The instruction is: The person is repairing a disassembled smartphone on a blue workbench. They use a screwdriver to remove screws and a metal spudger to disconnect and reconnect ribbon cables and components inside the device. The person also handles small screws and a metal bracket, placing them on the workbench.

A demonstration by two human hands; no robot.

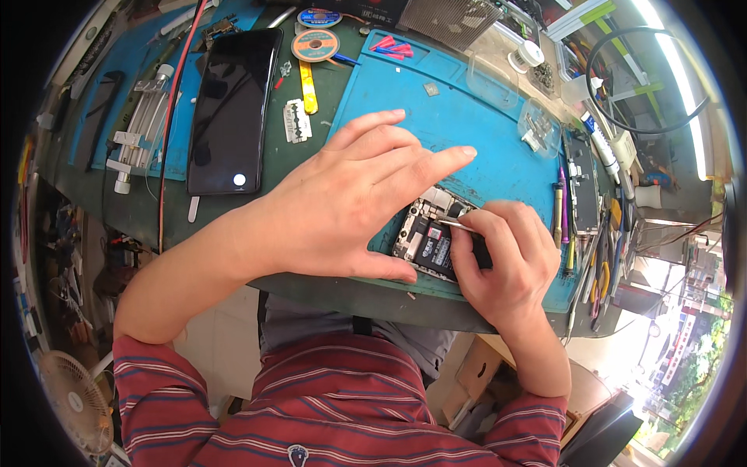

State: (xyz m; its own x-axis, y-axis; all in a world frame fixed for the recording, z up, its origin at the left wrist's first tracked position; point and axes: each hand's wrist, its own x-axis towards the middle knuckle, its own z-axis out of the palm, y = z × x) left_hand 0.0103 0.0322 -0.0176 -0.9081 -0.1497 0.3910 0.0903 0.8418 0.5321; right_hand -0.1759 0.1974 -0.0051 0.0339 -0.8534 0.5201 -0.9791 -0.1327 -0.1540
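Observation:
An opened phone (415, 232) with exposed circuitry and a black battery (432, 253) lies on the blue silicone mat (366, 105) at centre. My left hand (342, 198) hovers over its left side, fingers spread and thumb by the phone's lower left corner; whether it touches is unclear. At the right, my right hand (506, 265) pinches a thin metal tool (457, 223), apparently tweezers or a pick, whose tip is over the circuitry. My right fingers partly hide the phone's right end.
A dark phone (229, 109) lies left beside a metal clamp fixture (144, 117). A blade (297, 121), spools (315, 45) and small pink pieces (389, 47) sit at the back. Clear containers (539, 124), pens and hand tools (599, 272) crowd the right edge. A fan (74, 397) stands lower left.

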